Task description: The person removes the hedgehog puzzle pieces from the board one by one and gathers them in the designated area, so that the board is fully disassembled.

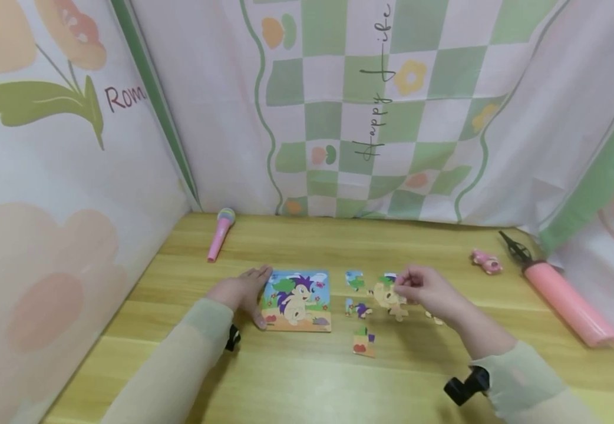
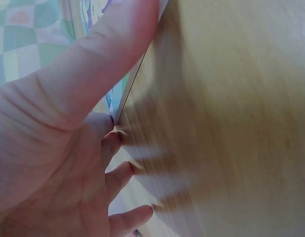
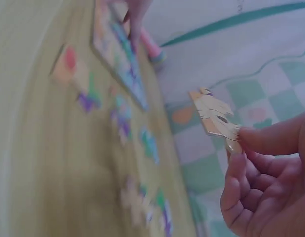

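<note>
My left hand (image 1: 246, 292) rests at the left side of a square hedgehog puzzle (image 1: 299, 300), fingers spread, thumb near its lower left corner. In the left wrist view the thumb (image 2: 108, 54) lies along the puzzle's edge and the other fingertips touch the table. My right hand (image 1: 426, 288) pinches a cream and tan puzzle piece (image 3: 211, 116) between thumb and index finger, raised over the table. Loose puzzle pieces lie between the hands: a blue and green one (image 1: 355, 280), a purple one (image 1: 361, 310) and one with red fruit (image 1: 362, 344). Others lie partly hidden below the right hand.
A pink toy microphone (image 1: 221, 234) lies at the back left of the wooden table (image 1: 286, 383). On the right are a small pink toy figure (image 1: 486, 261) and a pink cylinder with a black nozzle (image 1: 567, 300). Patterned curtains (image 1: 360, 118) border the table's back and sides.
</note>
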`<state>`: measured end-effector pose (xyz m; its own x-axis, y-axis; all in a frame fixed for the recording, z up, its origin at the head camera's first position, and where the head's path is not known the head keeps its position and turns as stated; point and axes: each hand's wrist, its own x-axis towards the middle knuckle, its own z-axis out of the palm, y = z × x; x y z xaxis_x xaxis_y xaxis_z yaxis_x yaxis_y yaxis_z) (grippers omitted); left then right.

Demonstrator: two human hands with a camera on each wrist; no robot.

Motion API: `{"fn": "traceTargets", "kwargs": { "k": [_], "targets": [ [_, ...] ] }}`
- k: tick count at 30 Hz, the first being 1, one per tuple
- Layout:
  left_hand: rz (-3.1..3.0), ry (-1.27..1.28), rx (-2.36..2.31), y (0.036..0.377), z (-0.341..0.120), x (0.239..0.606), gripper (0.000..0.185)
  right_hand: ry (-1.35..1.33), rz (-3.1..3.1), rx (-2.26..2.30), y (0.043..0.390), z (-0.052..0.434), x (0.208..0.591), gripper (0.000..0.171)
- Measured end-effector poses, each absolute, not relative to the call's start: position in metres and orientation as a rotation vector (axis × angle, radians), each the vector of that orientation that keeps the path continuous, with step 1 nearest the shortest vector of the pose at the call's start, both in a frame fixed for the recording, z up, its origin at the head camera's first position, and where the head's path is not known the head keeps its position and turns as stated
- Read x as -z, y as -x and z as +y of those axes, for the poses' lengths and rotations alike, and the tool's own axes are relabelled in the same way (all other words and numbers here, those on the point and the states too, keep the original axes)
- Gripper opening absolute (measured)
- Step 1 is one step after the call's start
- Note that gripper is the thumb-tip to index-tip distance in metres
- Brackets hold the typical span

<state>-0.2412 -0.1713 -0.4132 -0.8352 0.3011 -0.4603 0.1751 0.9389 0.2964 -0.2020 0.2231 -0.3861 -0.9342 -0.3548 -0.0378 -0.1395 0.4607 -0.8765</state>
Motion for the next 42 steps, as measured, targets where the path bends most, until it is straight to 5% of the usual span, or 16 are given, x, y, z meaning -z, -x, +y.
{"fn": "traceTargets", "kwargs": {
  "k": [12, 28, 42],
  "targets": [
    [2.581, -0.342, -0.324, 0.243, -0.173, 0.417, 0.131, 0.494, 2.418, 1.25, 0.187, 0.254, 0.428, 0.005],
    [2.577, -0.347, -0.306, 0.24, -0.172, 0.411, 0.13, 0.493, 2.466, 1.208, 0.184, 0.256, 0.435, 0.008],
    [2.583, -0.333, -0.285, 0.241, -0.173, 0.412, 0.131, 0.696, 2.492, 1.066, 0.212, 0.178, 0.415, 0.007]
  ]
}}
